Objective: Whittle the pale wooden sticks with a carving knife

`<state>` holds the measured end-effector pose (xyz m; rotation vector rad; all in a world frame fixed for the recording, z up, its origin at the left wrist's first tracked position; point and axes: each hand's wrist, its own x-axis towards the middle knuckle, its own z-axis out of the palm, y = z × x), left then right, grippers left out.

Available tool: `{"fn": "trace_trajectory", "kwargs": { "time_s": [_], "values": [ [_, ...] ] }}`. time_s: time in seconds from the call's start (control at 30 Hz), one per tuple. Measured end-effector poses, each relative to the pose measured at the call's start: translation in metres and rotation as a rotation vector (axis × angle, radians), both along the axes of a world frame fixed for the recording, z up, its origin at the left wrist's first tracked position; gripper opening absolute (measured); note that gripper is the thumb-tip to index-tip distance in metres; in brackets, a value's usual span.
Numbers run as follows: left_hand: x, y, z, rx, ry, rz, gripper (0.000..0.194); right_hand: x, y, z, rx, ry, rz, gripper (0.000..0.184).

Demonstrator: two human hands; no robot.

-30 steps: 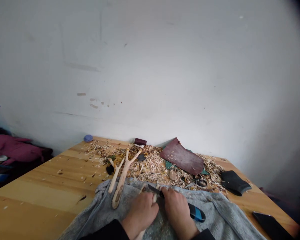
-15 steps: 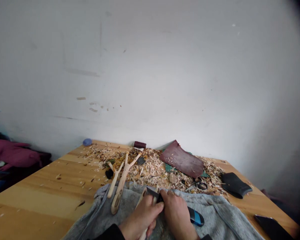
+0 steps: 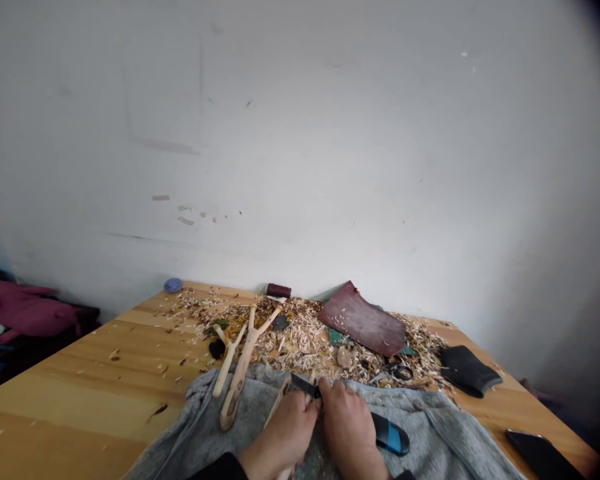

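My left hand (image 3: 281,437) is closed round a pale forked wooden stick (image 3: 279,400) that pokes out past my fingers over a grey cloth (image 3: 430,433). My right hand (image 3: 349,430) grips a knife with a black and blue handle (image 3: 391,434). Its dark blade (image 3: 303,385) lies against the stick just beyond my left thumb. Both hands touch at the thumbs. Two more carved forked sticks (image 3: 240,367) lie to the left, half on the cloth.
A heap of wood shavings (image 3: 305,337) covers the back of the wooden table (image 3: 80,387). On it lie a maroon leather piece (image 3: 363,320), scissors (image 3: 400,370) and a dark spool (image 3: 279,291). A black sheath (image 3: 467,370) and a phone (image 3: 540,453) lie at the right.
The blade has slid a little along the stick and my hands have drawn slightly nearer to me. The view has tilted up a touch.
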<state>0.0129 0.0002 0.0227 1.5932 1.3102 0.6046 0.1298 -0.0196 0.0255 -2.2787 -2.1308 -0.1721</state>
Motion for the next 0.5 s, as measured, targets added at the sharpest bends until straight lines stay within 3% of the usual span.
{"fn": "trace_trajectory", "kwargs": {
  "time_s": [0.27, 0.4, 0.5],
  "values": [
    [-0.001, 0.003, 0.005, -0.112, 0.002, -0.07, 0.042, 0.001, 0.006, -0.002, 0.027, 0.025, -0.063, 0.043],
    [-0.001, 0.009, -0.005, -0.251, -0.22, -0.037, 0.03, 0.006, 0.009, -0.001, -0.001, 0.17, -0.028, 0.039],
    [-0.004, 0.015, -0.009, -0.415, -0.434, -0.096, 0.026, 0.009, 0.011, 0.003, -0.016, 0.214, 0.04, 0.031]
  ]
}}
